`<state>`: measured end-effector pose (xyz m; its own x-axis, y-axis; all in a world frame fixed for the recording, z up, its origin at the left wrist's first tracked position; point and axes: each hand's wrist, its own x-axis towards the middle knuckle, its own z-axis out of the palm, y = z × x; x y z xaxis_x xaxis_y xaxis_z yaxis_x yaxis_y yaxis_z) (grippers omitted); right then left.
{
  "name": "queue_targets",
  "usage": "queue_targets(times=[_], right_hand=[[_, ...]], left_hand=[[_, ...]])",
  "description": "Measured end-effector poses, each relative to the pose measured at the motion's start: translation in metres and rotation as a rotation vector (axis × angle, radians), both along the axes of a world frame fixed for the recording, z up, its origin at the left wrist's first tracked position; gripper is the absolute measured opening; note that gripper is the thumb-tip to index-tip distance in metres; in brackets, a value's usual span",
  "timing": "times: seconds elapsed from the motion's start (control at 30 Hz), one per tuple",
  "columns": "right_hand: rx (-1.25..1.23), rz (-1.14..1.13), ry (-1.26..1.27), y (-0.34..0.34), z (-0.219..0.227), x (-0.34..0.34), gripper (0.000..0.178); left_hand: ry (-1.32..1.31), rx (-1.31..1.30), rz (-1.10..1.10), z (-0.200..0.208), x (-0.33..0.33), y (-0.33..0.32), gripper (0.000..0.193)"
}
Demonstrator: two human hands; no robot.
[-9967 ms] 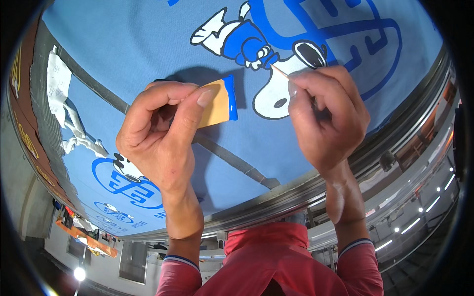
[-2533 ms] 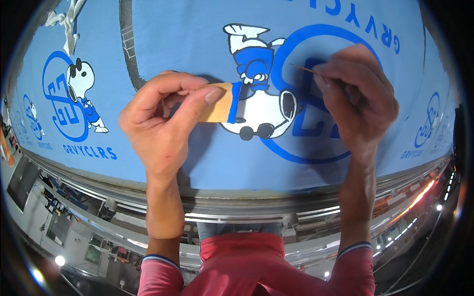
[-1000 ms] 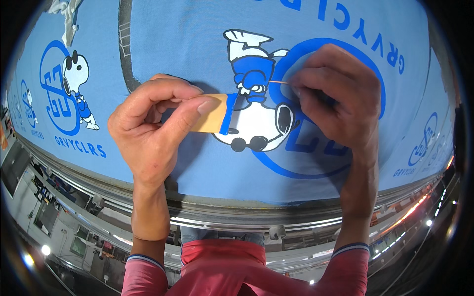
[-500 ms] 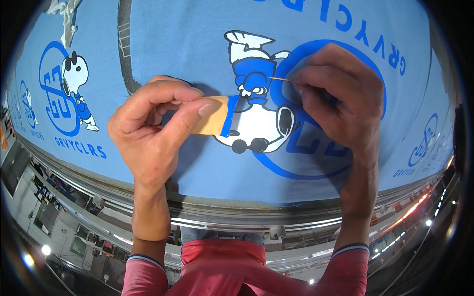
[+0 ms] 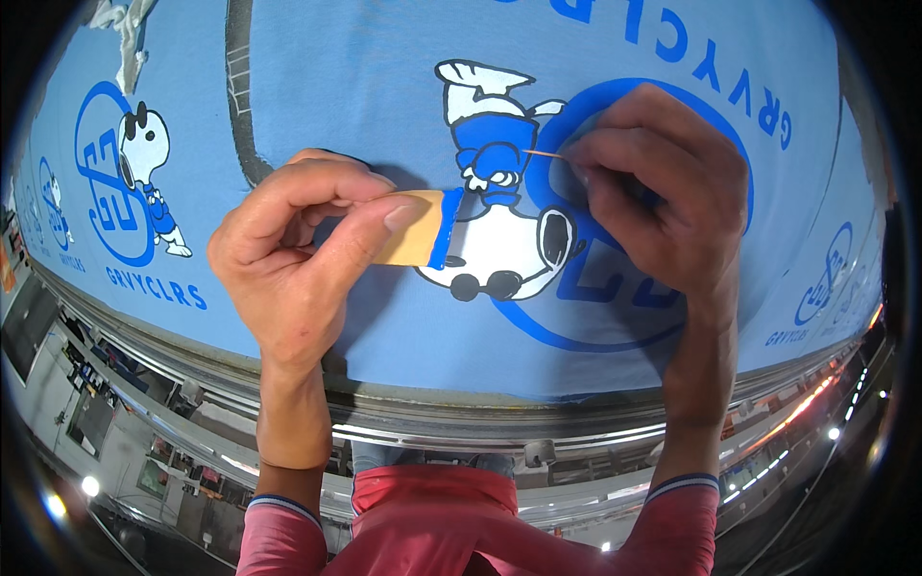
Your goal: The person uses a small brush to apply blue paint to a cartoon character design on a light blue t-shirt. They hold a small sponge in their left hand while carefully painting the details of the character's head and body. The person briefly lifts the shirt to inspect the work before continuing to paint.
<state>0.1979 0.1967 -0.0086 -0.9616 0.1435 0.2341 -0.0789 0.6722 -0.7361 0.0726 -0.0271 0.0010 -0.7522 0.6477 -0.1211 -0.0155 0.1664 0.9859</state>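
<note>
Between thumb and fingers, my left hand [image 5: 293, 245] pinches a small tan card [image 5: 411, 238] whose right edge is coated with blue paint [image 5: 448, 227]. My right hand [image 5: 663, 187] is closed on a thin wooden stick like a toothpick [image 5: 546, 154], its tip at the blue clothing of a printed cartoon dog [image 5: 499, 245]. The dog appears upside down on light blue fabric [image 5: 375, 106], in white, black and blue. Part of a large blue ring print [image 5: 547, 331] lies under my right hand. The card hovers over the left side of the dog's head.
At left the fabric carries a smaller print of the same dog [image 5: 146, 144]. A dark strip [image 5: 240, 96] runs along a fabric edge, and white scraps [image 5: 130, 48] lie at the upper left. The table's metal edge [image 5: 461, 408] runs close in front of my body.
Both hands keep nearly the same places. The card has shifted and tilted very slightly, while the stick's tip stays at the dog's blue clothing.
</note>
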Motion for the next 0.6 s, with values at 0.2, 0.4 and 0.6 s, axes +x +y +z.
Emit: queue_targets(times=[0.2,0.4,0.6], right_hand=[[0.009,0.000,-0.007,0.0010,0.0010,0.0011,0.019],[0.034,-0.015,0.000,0.0005,0.0001,0.0017,0.019],[0.013,-0.019,-0.003,-0.0008,-0.0012,0.0019,0.018]], left_hand=[[-0.001,0.023,0.004,-0.0002,0.0009,0.0012,0.014],[-0.002,0.041,-0.003,-0.0006,0.0013,0.0016,0.015],[0.011,0.030,-0.016,-0.0012,0.0003,0.0002,0.015]])
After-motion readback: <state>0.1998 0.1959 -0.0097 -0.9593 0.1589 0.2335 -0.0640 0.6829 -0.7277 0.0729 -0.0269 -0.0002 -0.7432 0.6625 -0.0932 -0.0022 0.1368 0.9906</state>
